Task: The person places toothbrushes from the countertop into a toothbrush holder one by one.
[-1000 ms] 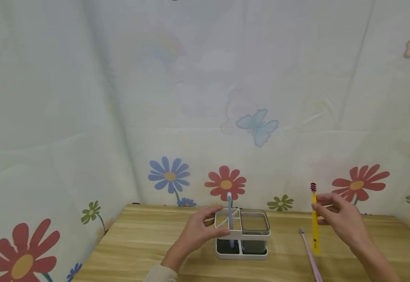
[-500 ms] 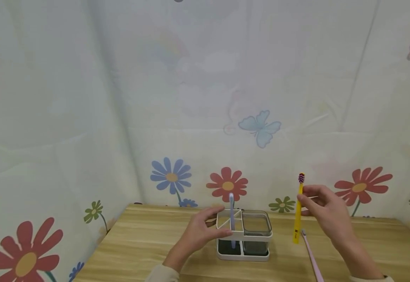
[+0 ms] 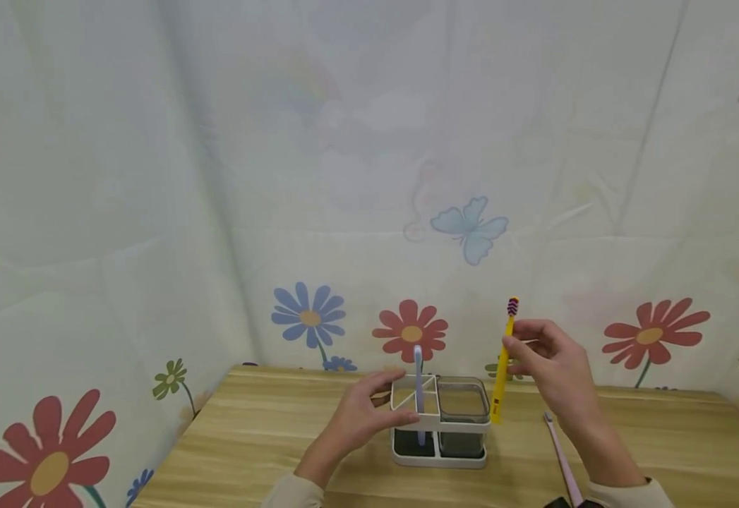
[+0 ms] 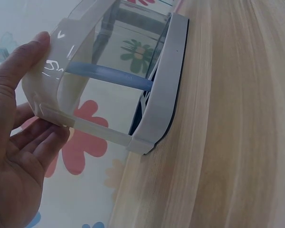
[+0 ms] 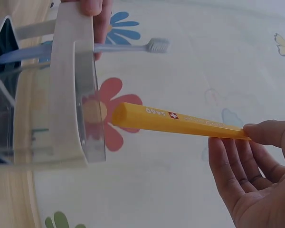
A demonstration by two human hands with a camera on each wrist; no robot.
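My left hand (image 3: 364,415) grips the left side of the upper frame of a white toothbrush holder (image 3: 461,426), thumb in front and fingers behind. Through one of its divided slots stands a pale blue toothbrush (image 3: 418,381), head up. A clear square cup (image 3: 464,400) fills the holder's right half. My right hand (image 3: 556,370) pinches a yellow toothbrush (image 3: 502,370) near its purple-bristled head, between thumb and fingers. Its handle slants down, the end close to the holder's right edge. In the right wrist view, the yellow handle's end (image 5: 126,115) points toward the cup.
A pink toothbrush (image 3: 562,458) lies on the wooden table (image 3: 248,437), right of the holder and partly behind my right sleeve. Behind the table hangs a white cloth (image 3: 344,176) printed with flowers and a butterfly. Something small and dark (image 3: 558,503) shows at the bottom edge.
My right hand has moved left and a little up, bringing the yellow toothbrush from beside the pink one to the holder's right edge. The left hand keeps its grip.
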